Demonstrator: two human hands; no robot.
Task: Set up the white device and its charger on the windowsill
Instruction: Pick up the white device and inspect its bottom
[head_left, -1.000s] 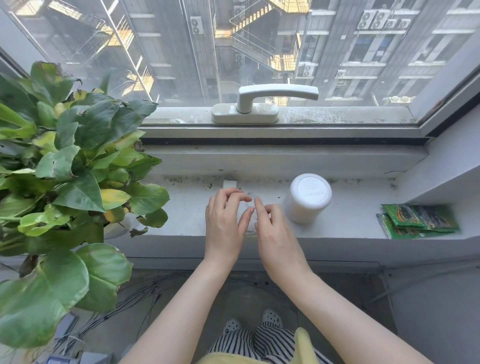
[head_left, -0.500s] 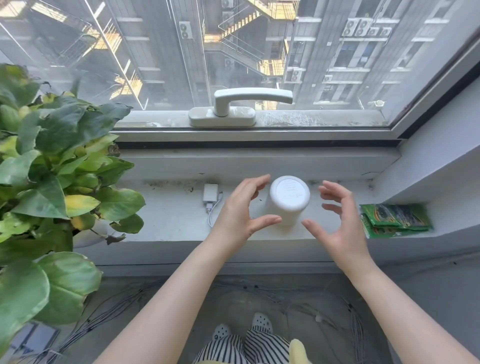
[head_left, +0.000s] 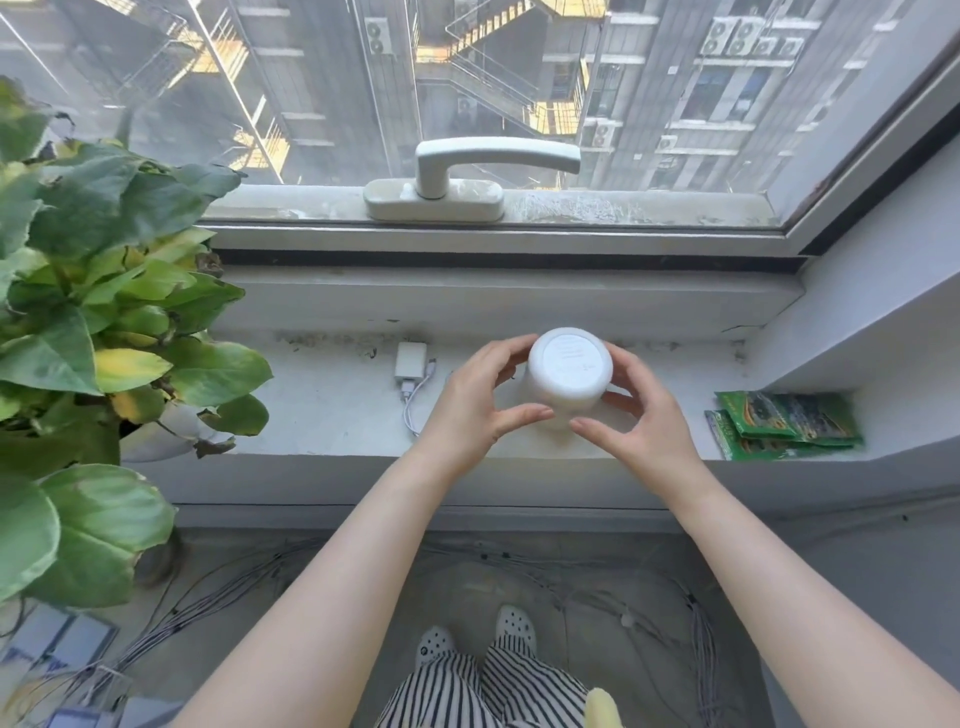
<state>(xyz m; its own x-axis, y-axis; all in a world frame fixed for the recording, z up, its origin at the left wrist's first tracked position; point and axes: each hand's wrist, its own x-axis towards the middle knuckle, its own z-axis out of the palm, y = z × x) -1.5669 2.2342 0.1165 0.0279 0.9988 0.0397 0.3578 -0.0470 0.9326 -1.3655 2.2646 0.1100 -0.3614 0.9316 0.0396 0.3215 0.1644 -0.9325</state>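
Observation:
A white cylindrical device stands upright on the grey windowsill, round top face toward me. My left hand cups its left side and my right hand cups its right side, with fingers of both curled around the body. To the left of my left hand, a small white charger block lies flat near the sill's back wall. Its white cable is plugged in and loops toward the sill's front edge.
A large leafy potted plant fills the sill's left end. Green packets lie stacked at the right end. A white window handle sits on the frame above. Cables trail over the floor below.
Both hands left the charger and cable, moved right, and closed around the white device from either side. The charger now lies uncovered on the sill.

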